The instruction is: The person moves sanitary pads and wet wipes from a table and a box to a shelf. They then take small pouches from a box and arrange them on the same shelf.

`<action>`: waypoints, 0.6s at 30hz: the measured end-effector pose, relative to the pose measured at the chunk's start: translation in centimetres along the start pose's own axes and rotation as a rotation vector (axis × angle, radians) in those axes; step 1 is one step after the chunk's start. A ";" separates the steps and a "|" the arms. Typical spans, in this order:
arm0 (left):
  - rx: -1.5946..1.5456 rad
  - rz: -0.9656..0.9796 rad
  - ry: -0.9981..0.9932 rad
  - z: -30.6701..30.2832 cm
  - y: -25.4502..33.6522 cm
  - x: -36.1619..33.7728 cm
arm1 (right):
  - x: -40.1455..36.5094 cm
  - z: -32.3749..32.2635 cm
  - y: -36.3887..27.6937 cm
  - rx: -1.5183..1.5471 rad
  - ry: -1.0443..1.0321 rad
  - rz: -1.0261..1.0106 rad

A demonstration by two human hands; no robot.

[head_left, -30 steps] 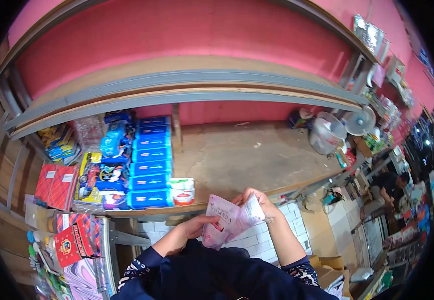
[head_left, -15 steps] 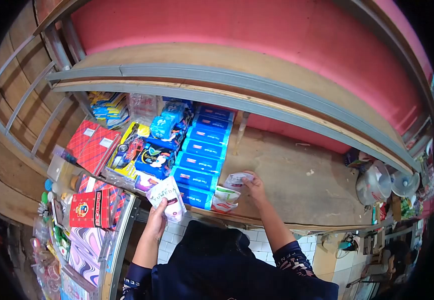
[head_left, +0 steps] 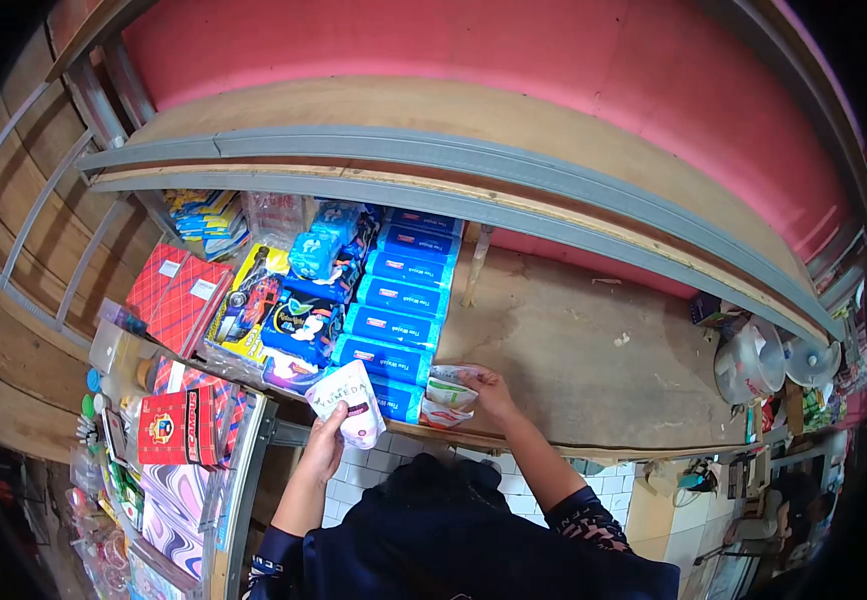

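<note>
My left hand (head_left: pixel 322 448) is closed on a white pouch (head_left: pixel 356 410) lettered "YUMEDA", with the thumb pressed on its front. It is held in front of the shelf edge, by the blue packs. My right hand (head_left: pixel 495 396) pinches the edge of another whitish pouch (head_left: pixel 446 373), which is partly hidden. That pouch is at white pouches with green and red print (head_left: pixel 447 414), standing at the shelf's front edge. Immediately left of these runs a row of blue "Tisu Wajah" packs (head_left: pixel 390 327).
Dark blue pad packs (head_left: pixel 299 325), a yellow pack (head_left: pixel 242 305) and red plaid boxes (head_left: pixel 176 295) fill the shelf's left side. A metal-edged upper shelf (head_left: pixel 434 185) crosses above. Clear plastic tubs (head_left: pixel 751 365) stand at the right end. A person (head_left: pixel 789 505) sits at lower right.
My right hand has moved left and slightly down, bringing its pouch against the pouches at the shelf edge. My left hand, still holding its pouch, has shifted slightly right and down.
</note>
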State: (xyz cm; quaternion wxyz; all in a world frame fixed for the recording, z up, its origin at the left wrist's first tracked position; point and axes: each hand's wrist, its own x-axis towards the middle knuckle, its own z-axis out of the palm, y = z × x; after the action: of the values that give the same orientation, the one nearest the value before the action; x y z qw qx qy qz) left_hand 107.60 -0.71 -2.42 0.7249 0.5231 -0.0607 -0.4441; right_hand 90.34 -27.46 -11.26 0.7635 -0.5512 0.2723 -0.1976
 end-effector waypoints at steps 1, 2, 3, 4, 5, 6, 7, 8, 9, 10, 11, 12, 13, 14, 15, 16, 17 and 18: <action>0.010 -0.005 -0.014 0.1 0.1 0.2 | 0.1 -0.1 0.3 0.007 -0.010 -0.001; 0.014 -0.012 -0.020 0.2 0.3 0.4 | 0.2 -0.4 0.5 0.014 -0.020 -0.003; 0.018 -0.019 -0.025 0.5 0.5 0.5 | 0.1 -0.4 0.3 -0.013 -0.028 -0.008; 0.024 -0.026 -0.030 0.6 0.7 0.7 | 0.0 -0.6 0.1 -0.038 -0.036 -0.013; 0.027 -0.029 -0.044 0.7 0.9 0.9 | 0.0 -0.7 -0.2 -0.063 -0.044 -0.018; 0.030 -0.032 -0.060 0.9 1.0 1.1 | -0.3 -0.4 -0.9 -0.053 -0.030 -0.039; 0.033 -0.034 -0.075 1.1 1.1 1.3 | -1.0 0.2 -2.1 -0.043 -0.016 -0.062; 0.037 -0.033 -0.099 1.3 1.2 1.7 | -1.6 0.5 -3.2 -0.035 -0.002 -0.084; 0.039 -0.032 -0.122 1.4 1.1 2.1 | -2.0 0.4 -3.9 -0.046 0.027 -0.129; 0.041 -0.030 -0.145 1.6 1.0 2.6 | -2.3 0.1 -4.6 -0.057 0.055 -0.174; 0.059 -0.068 -0.187 1.7 0.9 3.1 | -2.6 -0.1 -5.4 -0.069 0.083 -0.219; 0.095 -0.055 -0.213 2.5 1.1 3.4 | -3.2 0.3 -6.8 -0.155 0.053 -0.279; 0.132 -0.041 -0.241 4.0 1.4 3.5 | -3.9 1.0 -8.7 -0.242 0.025 -0.338; 0.169 -0.028 -0.270 5.6 1.8 3.5 | -4.6 1.7 -10.4 -0.330 0.000 -0.395; 0.146 -0.005 -0.413 7.4 2.8 3.5 | -5.1 2.7 -11.7 -0.363 -0.037 -0.436; 0.194 0.041 -0.462 8.4 2.6 4.3 | -5.5 3.8 -13.0 -0.399 -0.075 -0.478; 0.228 0.070 -0.519 9.5 2.6 4.5 | -5.6 4.5 -13.6 -0.435 -0.115 -0.520; 0.262 0.101 -0.574 11.0 3.1 4.5 | -5.3 4.3 -13.5 -0.357 -0.133 -0.426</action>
State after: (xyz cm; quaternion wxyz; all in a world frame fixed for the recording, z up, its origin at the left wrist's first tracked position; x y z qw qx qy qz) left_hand 106.00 -11.41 3.28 0.6259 0.4616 -0.3453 -0.5252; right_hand 88.99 -25.35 3.67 0.6120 -0.7334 0.1302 -0.2657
